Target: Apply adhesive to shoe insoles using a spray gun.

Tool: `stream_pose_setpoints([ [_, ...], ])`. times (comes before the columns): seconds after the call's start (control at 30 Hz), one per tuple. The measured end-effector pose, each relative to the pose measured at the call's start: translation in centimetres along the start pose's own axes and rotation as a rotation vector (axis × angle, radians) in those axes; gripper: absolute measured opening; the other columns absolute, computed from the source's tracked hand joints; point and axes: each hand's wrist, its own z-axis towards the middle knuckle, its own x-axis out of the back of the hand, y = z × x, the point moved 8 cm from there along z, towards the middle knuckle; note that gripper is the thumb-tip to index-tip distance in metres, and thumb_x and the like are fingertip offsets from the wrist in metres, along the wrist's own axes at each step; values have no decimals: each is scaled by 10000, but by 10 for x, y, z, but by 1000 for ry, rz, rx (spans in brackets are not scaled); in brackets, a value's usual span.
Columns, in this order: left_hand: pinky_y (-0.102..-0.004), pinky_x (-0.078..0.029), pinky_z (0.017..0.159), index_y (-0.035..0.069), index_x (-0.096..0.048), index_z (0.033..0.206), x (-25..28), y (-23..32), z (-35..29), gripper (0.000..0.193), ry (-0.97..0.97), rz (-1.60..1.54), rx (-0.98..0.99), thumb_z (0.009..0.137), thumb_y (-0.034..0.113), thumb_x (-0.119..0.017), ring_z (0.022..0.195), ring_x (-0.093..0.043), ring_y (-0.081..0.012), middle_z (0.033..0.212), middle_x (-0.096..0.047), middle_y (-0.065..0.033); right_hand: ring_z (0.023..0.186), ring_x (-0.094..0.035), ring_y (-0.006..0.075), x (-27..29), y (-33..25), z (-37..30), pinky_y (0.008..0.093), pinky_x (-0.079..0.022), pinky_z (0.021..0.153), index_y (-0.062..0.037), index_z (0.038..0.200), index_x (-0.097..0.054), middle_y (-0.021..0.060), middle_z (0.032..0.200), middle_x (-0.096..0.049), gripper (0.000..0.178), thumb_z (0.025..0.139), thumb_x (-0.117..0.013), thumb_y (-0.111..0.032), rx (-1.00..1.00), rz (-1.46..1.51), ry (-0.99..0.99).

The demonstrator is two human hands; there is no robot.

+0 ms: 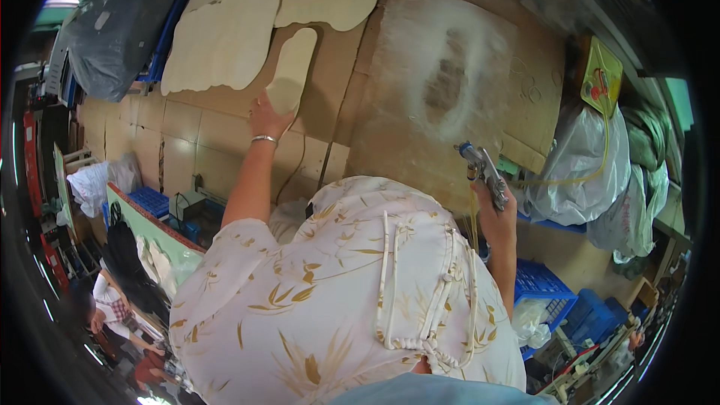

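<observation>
In the head view, the left hand (268,116) grips the insole (295,66) by its near end over the cardboard (331,86), apparently keeping most of it uncovered, while the right hand (496,214) grips the spray gun (482,165), nozzle kept off the body, presumably for safety.

Head view: left one of two fisheye cameras worn side by side on person's head. Faces steeply down and forward; upright, unmirrored. Floral blouse (337,277) very near lens, filling lower middle. Left hand (270,114) and right hand (495,210) farther out, either side of centre. Cardboard work surface (330,97) beyond, across upper middle. Co-worker (112,304) small, well off at lower left. Straight edges bend toward round black border.
</observation>
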Motion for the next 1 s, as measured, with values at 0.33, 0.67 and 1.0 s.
stream_pose_setpoints([
  [0.33,-362,-463,923,-6,-455,1250,-41,-18,-4,476,-315,-1379,360,808,74,-611,1097,-543,-275,1177,-551,-156,657,-462,102,4,6,2,249,-423,633,-28,1080,-582,59,716,-555,266,868,-621,-184,-32,5,3],
  [0.67,-314,-508,857,17,-498,1203,9,245,-50,380,-375,-1677,-171,834,-10,-584,1003,-592,-181,1114,-599,-80,655,-469,104,17,14,-6,250,-427,631,-41,1090,-582,53,711,-558,281,873,-622,-216,-71,9,52],
  [1.0,-299,-549,631,28,-517,1157,-182,275,-55,354,-495,-1362,12,820,61,-623,758,-638,-161,969,-629,-92,663,-460,98,30,17,-20,244,-426,639,-29,1107,-564,52,714,-544,278,881,-610,-184,-9,44,139],
])
